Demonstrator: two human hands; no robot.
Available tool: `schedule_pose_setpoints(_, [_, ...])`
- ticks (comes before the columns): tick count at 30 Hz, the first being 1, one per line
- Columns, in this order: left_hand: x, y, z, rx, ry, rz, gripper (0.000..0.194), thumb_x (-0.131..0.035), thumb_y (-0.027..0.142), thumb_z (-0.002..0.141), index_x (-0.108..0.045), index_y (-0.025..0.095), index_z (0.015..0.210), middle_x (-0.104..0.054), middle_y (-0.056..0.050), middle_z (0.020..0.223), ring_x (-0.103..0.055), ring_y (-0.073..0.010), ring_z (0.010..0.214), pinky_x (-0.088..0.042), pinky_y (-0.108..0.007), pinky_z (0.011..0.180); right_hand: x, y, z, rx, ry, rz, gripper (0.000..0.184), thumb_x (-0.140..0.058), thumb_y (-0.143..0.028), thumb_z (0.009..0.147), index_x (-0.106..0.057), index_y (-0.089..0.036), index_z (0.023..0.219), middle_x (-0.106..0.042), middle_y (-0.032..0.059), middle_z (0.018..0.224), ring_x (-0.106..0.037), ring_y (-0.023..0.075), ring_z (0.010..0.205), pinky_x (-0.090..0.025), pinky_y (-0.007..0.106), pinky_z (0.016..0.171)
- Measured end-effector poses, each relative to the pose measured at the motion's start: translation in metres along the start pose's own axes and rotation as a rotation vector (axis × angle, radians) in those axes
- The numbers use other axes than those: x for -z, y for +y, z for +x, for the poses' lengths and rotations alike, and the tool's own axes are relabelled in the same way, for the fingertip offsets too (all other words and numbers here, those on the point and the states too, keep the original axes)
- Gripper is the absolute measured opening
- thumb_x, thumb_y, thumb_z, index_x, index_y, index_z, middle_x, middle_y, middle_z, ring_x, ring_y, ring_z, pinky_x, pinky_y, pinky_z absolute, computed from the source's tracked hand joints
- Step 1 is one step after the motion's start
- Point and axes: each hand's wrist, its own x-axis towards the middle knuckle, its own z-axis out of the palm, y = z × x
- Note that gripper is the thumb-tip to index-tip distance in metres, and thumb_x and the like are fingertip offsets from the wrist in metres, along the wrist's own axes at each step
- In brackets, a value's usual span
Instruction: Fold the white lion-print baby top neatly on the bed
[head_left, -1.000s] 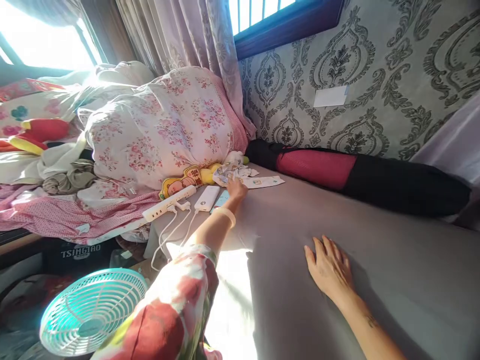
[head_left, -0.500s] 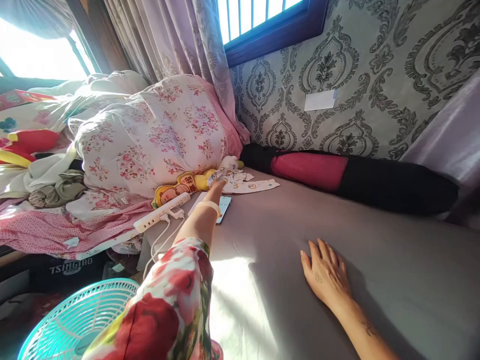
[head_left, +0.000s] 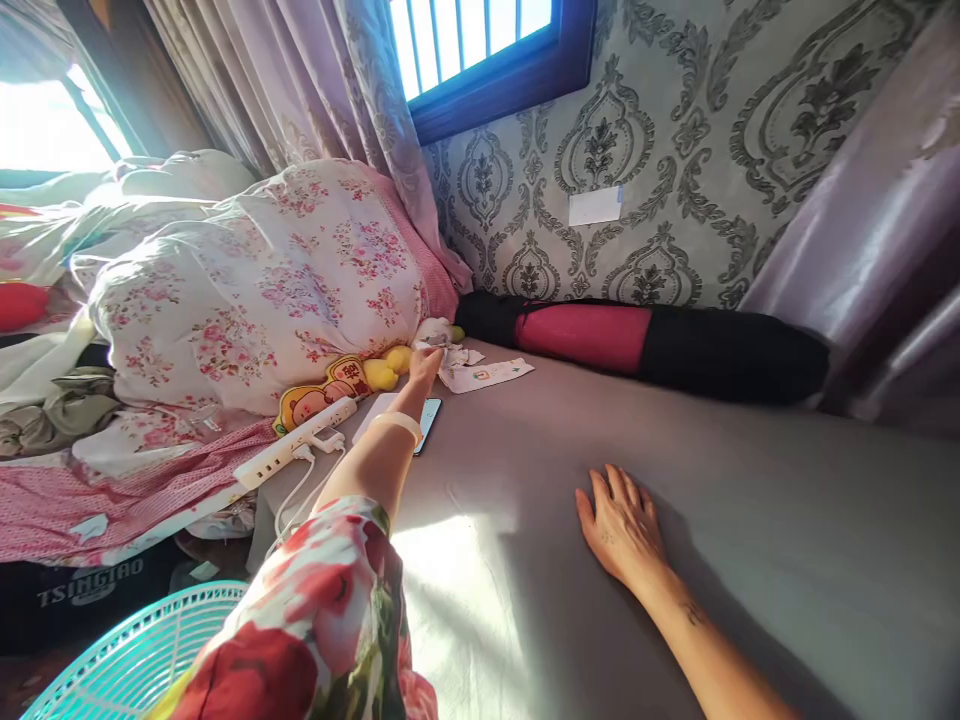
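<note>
My left hand (head_left: 426, 366) reaches far across the bed to a crumpled white garment (head_left: 487, 374) with small coloured prints. Its fingers look closed on the near edge of the cloth, though the fingertips are partly hidden. Below that forearm lie a phone (head_left: 428, 428) with a lit screen and a flat pale object (head_left: 369, 420), partly covered by the wrist. My right hand (head_left: 621, 522) rests palm down on the grey bed sheet (head_left: 540, 440), fingers spread, holding nothing.
Left of my arm are a white power strip (head_left: 296, 443) with plugged cables, a yellow plush toy (head_left: 384, 370) and a cartoon cushion (head_left: 319, 390). Floral bedding (head_left: 255, 290) is piled behind. A black and red roll (head_left: 585, 335) lies along the wall. A turquoise fan (head_left: 142, 650) stands at lower left.
The view has turned to the right, so things appear further left. My left hand has drawn back slightly at the white garment and shows more. My right hand stays flat on the sheet.
</note>
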Motion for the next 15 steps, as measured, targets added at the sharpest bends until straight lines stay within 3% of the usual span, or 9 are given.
schedule_pose_setpoints(3, [-0.015,0.025,-0.009,-0.062,-0.027,-0.073,0.026,-0.057,0.027,0.074,-0.072,0.012,0.089,-0.064,-0.004,0.075,-0.059,-0.0174,0.08,-0.044,-0.026,0.074,0.004,0.0,-0.001,-0.005,-0.023,0.033,0.052,-0.03,-0.038,0.099,-0.053,-0.009,0.136,-0.046,0.0202,0.145,-0.038,0.0319,0.136,-0.03,0.048,0.109])
schedule_pose_setpoints(9, [-0.045,0.075,-0.046,-0.191,-0.235,-0.305,0.035,-0.055,0.016,0.069,-0.072,0.011,0.099,-0.064,-0.003,0.077,-0.055,-0.0127,0.069,-0.044,-0.024,0.065,0.012,0.001,-0.003,-0.019,-0.039,0.115,0.051,-0.031,-0.038,0.098,-0.054,-0.01,0.135,-0.045,0.0189,0.146,-0.037,0.0323,0.136,-0.027,0.049,0.111])
schedule_pose_setpoints(15, [-0.074,0.104,-0.095,-0.25,-0.377,-0.395,0.039,-0.052,0.018,0.069,-0.072,0.012,0.101,-0.063,-0.003,0.082,-0.054,-0.0114,0.067,-0.045,-0.023,0.062,0.014,0.007,-0.004,-0.035,-0.058,0.218,0.048,-0.036,-0.035,0.097,-0.053,-0.011,0.136,-0.046,0.0163,0.147,-0.038,0.0291,0.137,-0.026,0.044,0.112])
